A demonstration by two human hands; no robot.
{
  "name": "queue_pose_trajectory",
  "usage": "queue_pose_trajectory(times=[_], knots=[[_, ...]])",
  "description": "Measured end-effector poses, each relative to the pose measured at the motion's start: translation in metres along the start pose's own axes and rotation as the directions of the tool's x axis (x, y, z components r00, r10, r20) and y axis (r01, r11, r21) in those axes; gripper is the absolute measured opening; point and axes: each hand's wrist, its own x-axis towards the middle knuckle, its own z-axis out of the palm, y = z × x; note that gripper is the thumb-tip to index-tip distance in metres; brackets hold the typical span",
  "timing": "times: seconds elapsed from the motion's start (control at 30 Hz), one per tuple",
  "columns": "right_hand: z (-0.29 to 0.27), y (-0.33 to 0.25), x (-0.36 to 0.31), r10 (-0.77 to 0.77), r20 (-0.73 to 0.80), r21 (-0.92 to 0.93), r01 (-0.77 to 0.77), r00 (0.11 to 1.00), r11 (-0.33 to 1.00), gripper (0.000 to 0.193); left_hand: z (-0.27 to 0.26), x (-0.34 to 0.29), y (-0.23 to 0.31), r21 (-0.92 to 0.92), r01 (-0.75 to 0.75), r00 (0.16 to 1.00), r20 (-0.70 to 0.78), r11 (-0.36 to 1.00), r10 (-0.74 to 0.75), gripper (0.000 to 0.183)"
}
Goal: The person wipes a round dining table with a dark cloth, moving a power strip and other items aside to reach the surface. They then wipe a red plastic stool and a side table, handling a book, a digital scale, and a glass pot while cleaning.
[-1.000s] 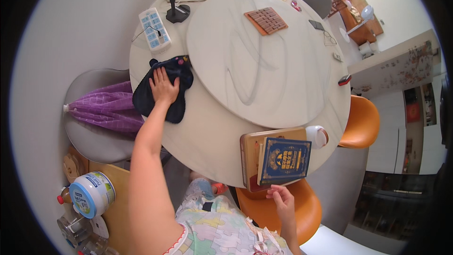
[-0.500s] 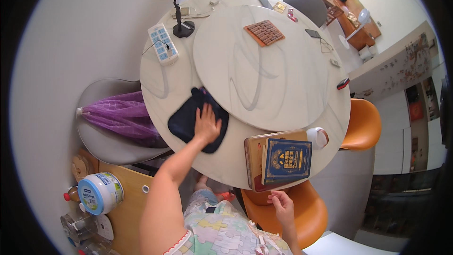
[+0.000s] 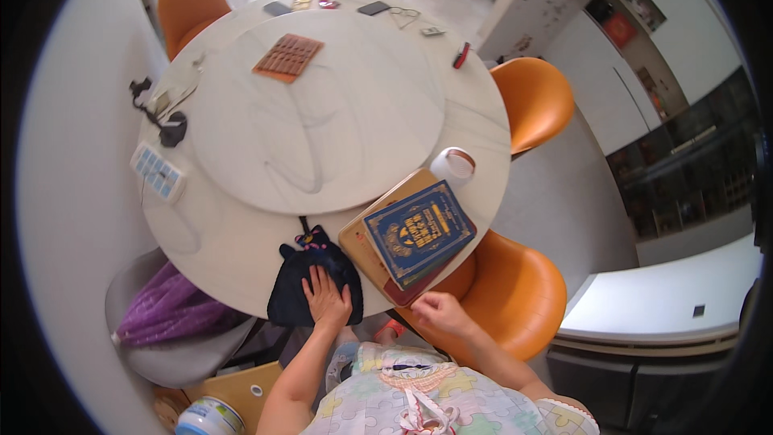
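Note:
A dark navy plush hand towel [image 3: 291, 294] with small ear shapes, a colourful trim and a hanging loop lies at the near edge of the round marble table [image 3: 209, 229]. My left hand [image 3: 328, 300] rests flat on it, fingers spread. Close to the near corner of a stack of books, my right hand [image 3: 441, 312] has its fingers curled, with nothing visible in them; whether it touches the corner I cannot tell. On top of the stack lies a blue book with gold ornament [image 3: 420, 234], over a tan, box-like item [image 3: 354, 235].
A white round container [image 3: 452, 167] stands beyond the books. The raised turntable [image 3: 362, 113] carries a brown slatted block [image 3: 288, 58]. On the left are a power strip [image 3: 159, 172] and a black stand [image 3: 172, 129]. Orange chairs [image 3: 515, 298] and a grey chair [image 3: 133, 294] surround the table.
The view has swung to the right. The towel now lies nearer the table's edge and the books, my left hand still on it. My right hand has come up beside the stack's corner.

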Motion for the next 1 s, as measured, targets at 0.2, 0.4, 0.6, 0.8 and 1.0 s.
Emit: queue_pose_trajectory(times=[0.2,0.4,0.6,0.8,1.0], knots=[[-0.106,-0.063,0.069,-0.457,-0.539,-0.261,0.376,0.707,0.889,0.015,-0.006,0.003,0.003,0.002,0.004,0.998,0.056,1.000,-0.004,0.064],[-0.198,-0.086,0.185,-0.732,-0.518,-0.780,0.108,0.444,0.617,0.042,-0.004,0.005,0.006,0.019,-0.044,0.999,0.000,0.999,0.044,0.063],[-0.213,-0.126,0.208,-0.653,-0.554,-0.744,0.046,0.516,0.667,0.019,-0.007,0.006,0.002,0.005,0.000,1.000,0.014,1.000,0.000,0.063],[-0.193,-0.205,0.221,-0.765,-0.474,-0.758,0.241,0.436,0.607,0.015,-0.003,0.004,0.001,-0.007,0.007,1.000,-0.016,1.000,-0.007,0.063],[-0.123,-0.232,0.313,-0.643,-0.500,-0.536,0.376,0.580,0.756,0.014,-0.009,0.007,0.002,-0.018,0.007,1.000,0.009,1.000,-0.007,0.066]])
